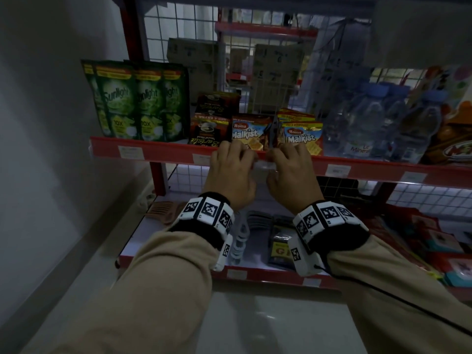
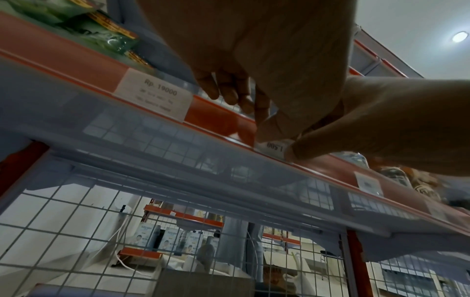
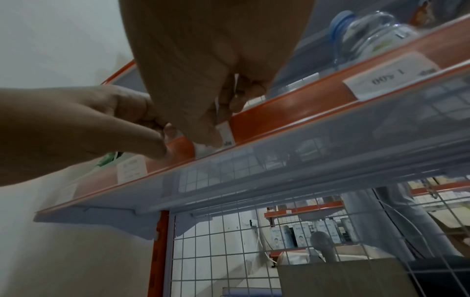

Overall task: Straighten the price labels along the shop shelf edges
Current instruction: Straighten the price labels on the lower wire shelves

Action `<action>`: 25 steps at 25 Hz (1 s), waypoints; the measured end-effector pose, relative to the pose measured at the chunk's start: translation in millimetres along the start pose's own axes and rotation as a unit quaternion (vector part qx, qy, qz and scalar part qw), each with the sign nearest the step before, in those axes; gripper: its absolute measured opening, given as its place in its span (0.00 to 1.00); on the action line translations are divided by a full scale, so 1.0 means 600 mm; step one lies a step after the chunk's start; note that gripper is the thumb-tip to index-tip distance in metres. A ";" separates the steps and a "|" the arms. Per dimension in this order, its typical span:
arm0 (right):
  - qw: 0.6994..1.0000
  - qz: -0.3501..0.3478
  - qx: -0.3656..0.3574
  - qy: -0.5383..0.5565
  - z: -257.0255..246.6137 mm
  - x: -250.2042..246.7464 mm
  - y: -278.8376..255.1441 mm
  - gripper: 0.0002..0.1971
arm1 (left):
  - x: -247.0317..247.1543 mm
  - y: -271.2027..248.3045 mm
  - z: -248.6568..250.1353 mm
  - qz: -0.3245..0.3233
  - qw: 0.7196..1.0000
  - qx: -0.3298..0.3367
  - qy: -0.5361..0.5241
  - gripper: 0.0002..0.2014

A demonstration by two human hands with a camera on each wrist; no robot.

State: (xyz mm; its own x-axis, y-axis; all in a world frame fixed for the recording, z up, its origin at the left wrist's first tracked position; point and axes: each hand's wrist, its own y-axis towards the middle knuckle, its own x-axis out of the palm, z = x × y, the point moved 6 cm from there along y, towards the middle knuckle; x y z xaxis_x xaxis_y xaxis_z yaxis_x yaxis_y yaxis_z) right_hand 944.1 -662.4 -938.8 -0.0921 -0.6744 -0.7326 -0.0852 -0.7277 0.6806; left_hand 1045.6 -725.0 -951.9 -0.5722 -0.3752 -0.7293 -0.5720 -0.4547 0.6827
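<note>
A small white price label (image 1: 263, 165) sits in the red shelf edge strip (image 1: 166, 154), in front of the Malkist packets. In the left wrist view the label (image 2: 272, 145) reads upside down. My right hand (image 1: 291, 172) pinches its right end, thumb (image 2: 302, 152) on the front and fingers curled over the strip's top. My left hand (image 1: 231, 172) grips the strip just left of the label, its fingers hooked over the edge and its thumb (image 3: 160, 150) pressed on the red face. In the right wrist view my right thumb covers most of the label (image 3: 227, 134).
More labels sit in the strip: one far left (image 1: 130, 152), a "Rp. 19000" one (image 2: 152, 94) and two to the right (image 1: 338, 170). Sunlight pouches (image 1: 132, 103), Malkist packets (image 1: 249, 134) and water bottles (image 1: 370, 123) stand on the shelf. A lower shelf (image 1: 229, 273) holds small goods.
</note>
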 end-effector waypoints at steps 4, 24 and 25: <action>0.999 -0.036 0.039 0.006 0.004 0.001 0.011 0.12 | -0.004 -0.005 -0.002 0.012 1.000 0.023 -0.016 0.19; 0.820 0.005 0.227 0.526 0.002 0.004 0.020 0.08 | -0.009 0.012 -0.026 0.064 0.982 -0.018 -0.177 0.07; 0.850 0.017 0.197 0.489 0.002 -0.002 0.022 0.07 | -0.010 0.013 -0.026 0.063 0.983 -0.014 -0.173 0.07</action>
State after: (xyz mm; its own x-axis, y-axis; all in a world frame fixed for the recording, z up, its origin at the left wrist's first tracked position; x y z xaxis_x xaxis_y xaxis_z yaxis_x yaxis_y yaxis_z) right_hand 942.1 -670.9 -929.2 0.7500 -0.6165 -0.2395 -0.4427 -0.7370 0.5107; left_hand 1053.8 -739.1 -942.7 -0.8057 -0.1359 -0.5766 -0.4699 -0.4459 0.7618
